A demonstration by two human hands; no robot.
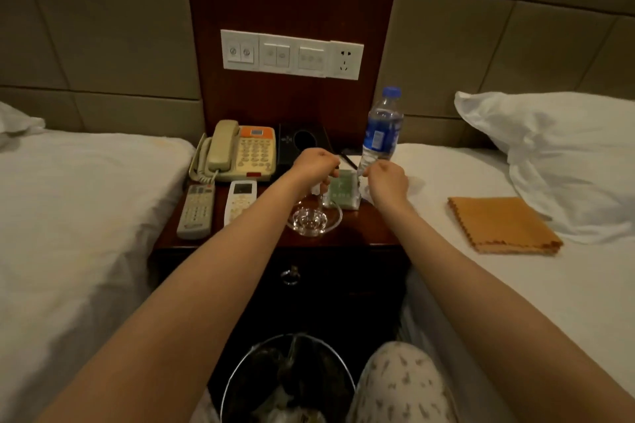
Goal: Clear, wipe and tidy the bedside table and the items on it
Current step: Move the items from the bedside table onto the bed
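A small green packet (343, 191) in clear wrap stands upright over the dark wooden bedside table (364, 233), just behind a glass ashtray (311, 220). My left hand (314, 161) is curled and pinches the packet's upper left edge. My right hand (386, 178) is curled at its upper right corner and seems to pinch it too. A water bottle with a blue cap (383, 127) stands behind my right hand, its base hidden. An orange folded cloth (501, 225) lies on the right bed.
A beige and orange phone (240, 151), a black tissue box (302, 142), a pen (347, 161) and two remotes (196, 211) (240, 199) sit on the table. A lined waste bin (288, 385) stands on the floor below. Beds flank both sides.
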